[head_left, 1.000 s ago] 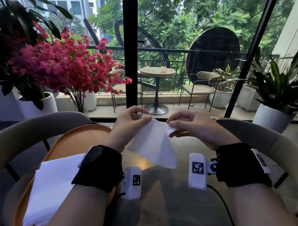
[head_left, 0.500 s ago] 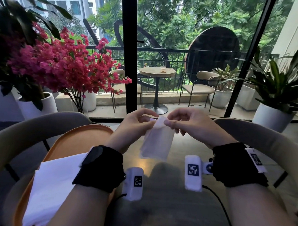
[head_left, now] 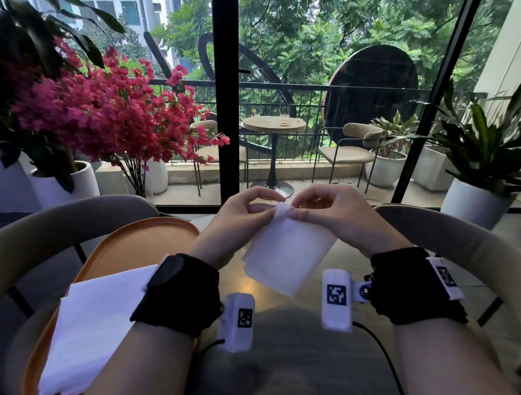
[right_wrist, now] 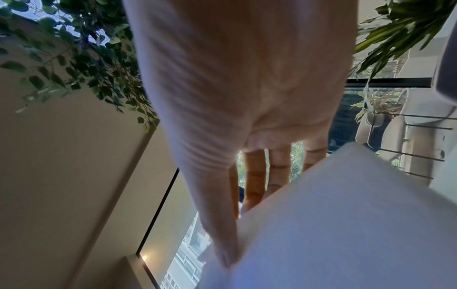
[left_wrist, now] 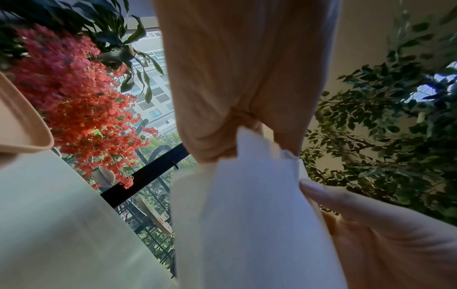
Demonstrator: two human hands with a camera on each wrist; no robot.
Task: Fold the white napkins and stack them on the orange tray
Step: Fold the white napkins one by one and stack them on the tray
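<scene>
Above the worktop I see my left hand and right hand pinching one white napkin by its top edge; more napkins lie on the orange tray.

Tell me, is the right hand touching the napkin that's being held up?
Touching. The head view shows the right hand pinching the napkin at its top edge.

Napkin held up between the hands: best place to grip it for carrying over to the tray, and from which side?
Probably the top edge, where both hands already pinch it. The napkin hangs limp in the air from that edge, below the left hand and right hand; its lower corner dangles free. Keep a thumb-and-finger pinch from above on the left upper corner, since the orange tray lies to the left.
</scene>
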